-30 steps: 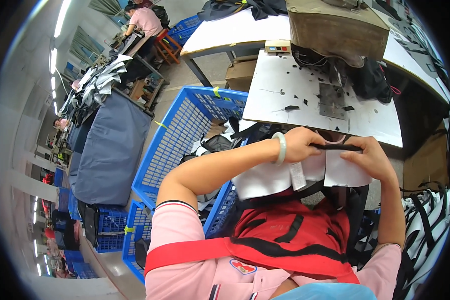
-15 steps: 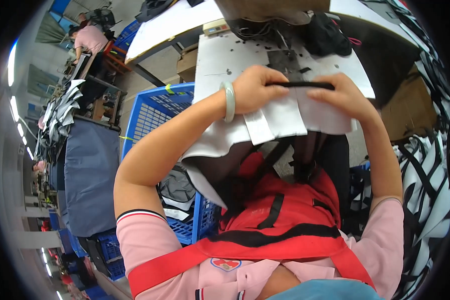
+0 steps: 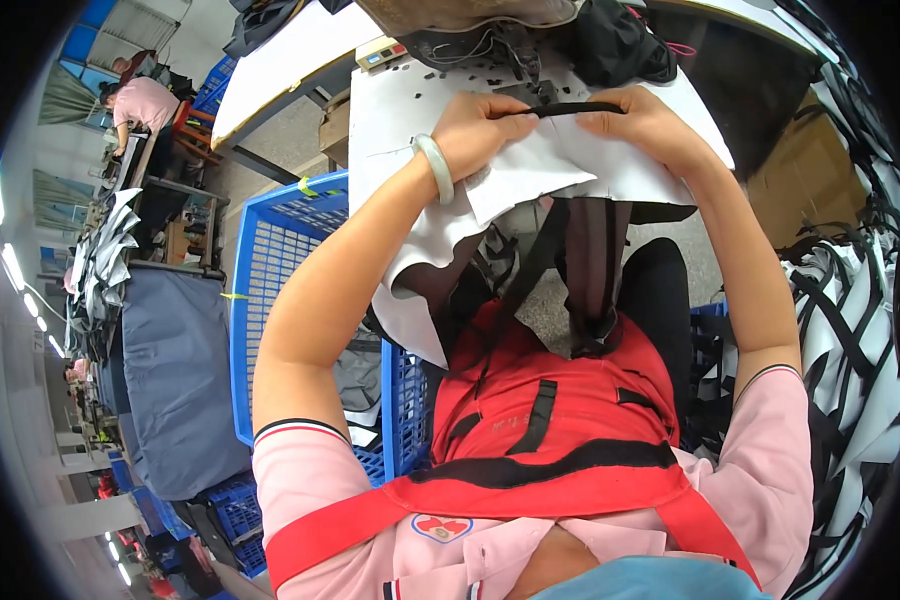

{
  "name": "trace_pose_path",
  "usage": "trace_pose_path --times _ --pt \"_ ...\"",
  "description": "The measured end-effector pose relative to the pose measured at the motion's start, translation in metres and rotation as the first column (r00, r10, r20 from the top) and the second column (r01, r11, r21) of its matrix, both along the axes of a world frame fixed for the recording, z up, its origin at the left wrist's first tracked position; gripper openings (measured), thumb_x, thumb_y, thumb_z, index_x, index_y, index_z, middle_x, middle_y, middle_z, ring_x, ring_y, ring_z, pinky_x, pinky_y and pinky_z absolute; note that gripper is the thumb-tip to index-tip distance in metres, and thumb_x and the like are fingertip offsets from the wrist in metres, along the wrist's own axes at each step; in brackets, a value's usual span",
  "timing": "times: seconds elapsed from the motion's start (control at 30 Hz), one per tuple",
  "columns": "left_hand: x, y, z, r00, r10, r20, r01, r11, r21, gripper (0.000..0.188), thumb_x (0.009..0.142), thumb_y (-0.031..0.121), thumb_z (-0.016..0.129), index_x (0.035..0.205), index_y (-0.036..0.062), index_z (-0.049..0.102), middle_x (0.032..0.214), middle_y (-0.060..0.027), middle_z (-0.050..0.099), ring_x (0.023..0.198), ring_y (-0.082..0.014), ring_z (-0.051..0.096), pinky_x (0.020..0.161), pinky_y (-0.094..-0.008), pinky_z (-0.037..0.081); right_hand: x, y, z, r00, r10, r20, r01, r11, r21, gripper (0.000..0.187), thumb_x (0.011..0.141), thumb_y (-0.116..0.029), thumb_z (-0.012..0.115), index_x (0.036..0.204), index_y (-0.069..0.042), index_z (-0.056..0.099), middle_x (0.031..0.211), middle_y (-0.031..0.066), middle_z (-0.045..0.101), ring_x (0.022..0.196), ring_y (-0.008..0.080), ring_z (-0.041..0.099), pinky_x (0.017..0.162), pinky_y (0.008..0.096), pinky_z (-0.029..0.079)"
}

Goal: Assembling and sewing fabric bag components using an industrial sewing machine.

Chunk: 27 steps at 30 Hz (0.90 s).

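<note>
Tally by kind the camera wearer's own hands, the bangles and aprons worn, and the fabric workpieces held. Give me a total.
Left hand and right hand: 2
Pale green bangle, on the left wrist: 1
Red apron: 1
White fabric workpiece, held by both hands: 1
Total: 5

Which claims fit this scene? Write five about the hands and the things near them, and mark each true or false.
1. The left hand and right hand both hold the strip. True.
2. In this view, the cloth reaches lower than the strip. True.
3. The strip is paler than the cloth. False: the strip is black, the cloth white.
4. The basket is left of both hands. True.
5. The right hand is empty. False: it grips the strip.
</note>
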<state>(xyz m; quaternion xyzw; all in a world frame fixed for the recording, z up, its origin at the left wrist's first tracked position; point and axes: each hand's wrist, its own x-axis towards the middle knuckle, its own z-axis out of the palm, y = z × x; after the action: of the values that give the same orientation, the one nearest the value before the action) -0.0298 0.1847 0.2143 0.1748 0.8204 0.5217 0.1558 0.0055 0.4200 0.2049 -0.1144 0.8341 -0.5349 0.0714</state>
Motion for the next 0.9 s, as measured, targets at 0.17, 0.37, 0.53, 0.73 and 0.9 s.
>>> trace_pose_path --times 0.17,0.37,0.53,0.73,0.9 --pt "-0.019 -0.002 -0.014 1.000 -0.002 0.010 0.002 0.998 0.067 0.030 0.083 0.019 0.069 0.102 -0.0042 0.068 0.085 -0.0069 0.068 0.073 -0.0101 0.060 0.067 -0.0230 0.048 -0.012 0.000 -0.003 0.998 0.020 0.054 -0.017 0.999 -0.050 0.042 0.081 -0.032 0.068 0.104 0.003 0.067 0.086 0.0076 0.066 0.074 0.0118 0.058 0.070 0.0258 0.046" --pt "-0.032 -0.004 -0.020 0.999 -0.013 0.031 0.010 0.996 0.090 0.032 0.082 0.020 0.069 0.103 -0.0047 0.068 0.086 -0.0078 0.069 0.073 -0.0109 0.061 0.068 -0.0226 0.049 -0.016 -0.004 -0.002 0.998 -0.009 0.062 0.012 0.998 -0.064 0.038 0.084 -0.032 0.068 0.099 0.002 0.065 0.084 0.0035 0.064 0.072 0.0075 0.056 0.067 0.0229 0.045" --pt "-0.038 -0.003 -0.024 1.000 0.012 -0.001 -0.012 0.996 0.086 0.028 0.083 0.013 0.069 0.103 -0.0060 0.066 0.085 -0.0062 0.068 0.072 -0.0080 0.061 0.066 -0.0191 0.048 -0.020 -0.003 -0.002 0.997 0.008 0.077 -0.001 0.996 -0.087 0.039 0.082 -0.031 0.069 0.103 0.002 0.067 0.087 0.0051 0.066 0.073 0.0093 0.058 0.068 0.0227 0.046" --pt "-0.042 -0.002 -0.025 1.000 0.013 -0.006 -0.013 0.996 0.086 0.035 0.081 0.020 0.071 0.104 -0.0060 0.067 0.086 -0.0093 0.069 0.075 -0.0105 0.061 0.069 -0.0229 0.049 -0.024 -0.003 -0.004 0.996 -0.013 0.089 0.021 0.996 -0.090 0.040 0.083 -0.032 0.068 0.104 0.003 0.066 0.089 0.0056 0.066 0.074 0.0090 0.059 0.069 0.0217 0.046" --pt "-0.043 0.000 -0.023 1.000 0.002 -0.028 0.000 0.998 0.070 0.034 0.081 0.019 0.071 0.104 -0.0062 0.067 0.086 -0.0084 0.069 0.076 -0.0097 0.061 0.070 -0.0223 0.049 -0.026 0.000 -0.008 0.999 -0.015 0.049 0.020 0.994 -0.104 0.044 0.082 -0.033 0.069 0.107 0.003 0.065 0.091 0.0063 0.066 0.075 0.0096 0.059 0.070 0.0217 0.046"
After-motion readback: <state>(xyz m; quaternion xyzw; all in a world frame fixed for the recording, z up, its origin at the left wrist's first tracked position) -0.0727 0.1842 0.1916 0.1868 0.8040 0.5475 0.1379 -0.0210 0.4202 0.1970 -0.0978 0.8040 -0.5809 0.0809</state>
